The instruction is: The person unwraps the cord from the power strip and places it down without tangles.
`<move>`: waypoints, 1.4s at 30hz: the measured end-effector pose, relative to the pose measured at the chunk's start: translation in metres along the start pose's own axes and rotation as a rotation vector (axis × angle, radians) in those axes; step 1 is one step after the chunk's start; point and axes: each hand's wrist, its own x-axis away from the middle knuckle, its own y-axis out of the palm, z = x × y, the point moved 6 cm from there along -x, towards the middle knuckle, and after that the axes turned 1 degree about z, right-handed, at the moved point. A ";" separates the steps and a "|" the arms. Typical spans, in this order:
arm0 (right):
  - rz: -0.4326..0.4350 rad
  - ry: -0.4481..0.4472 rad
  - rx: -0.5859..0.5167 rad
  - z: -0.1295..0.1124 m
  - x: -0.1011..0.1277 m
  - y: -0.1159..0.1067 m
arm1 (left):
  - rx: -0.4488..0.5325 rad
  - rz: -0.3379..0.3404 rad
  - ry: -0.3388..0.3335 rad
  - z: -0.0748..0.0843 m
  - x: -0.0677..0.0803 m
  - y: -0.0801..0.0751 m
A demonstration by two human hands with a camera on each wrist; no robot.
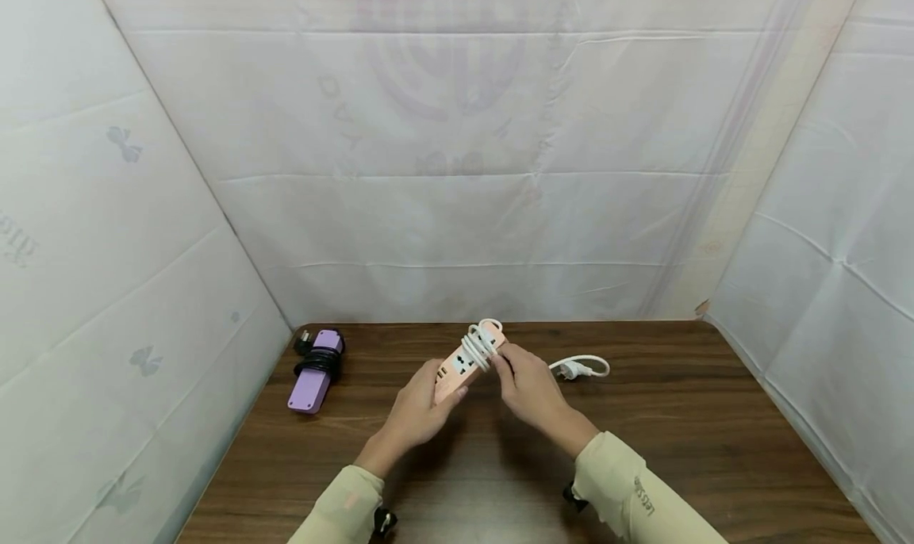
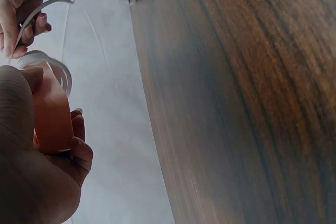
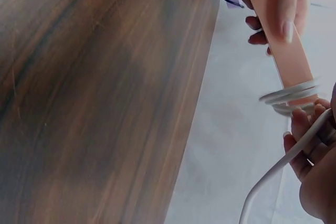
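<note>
Your left hand (image 1: 417, 409) grips the near end of the pink power strip (image 1: 467, 362), held up just above the brown table (image 1: 678, 433). Your right hand (image 1: 528, 385) pinches the white cord (image 1: 480, 342), which is looped around the strip's far end. The plug (image 1: 567, 369) lies on the table beside you. The loops look loose. If your pinch slips, I think they could slide off, and the plug could drag.

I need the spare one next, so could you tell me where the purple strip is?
In the head view, the purple strip lies at the table's far-left corner, left of both hands.
</note>
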 end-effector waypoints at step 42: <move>-0.429 0.235 -0.033 0.088 0.028 0.010 | 0.029 0.046 -0.086 -0.016 0.001 -0.013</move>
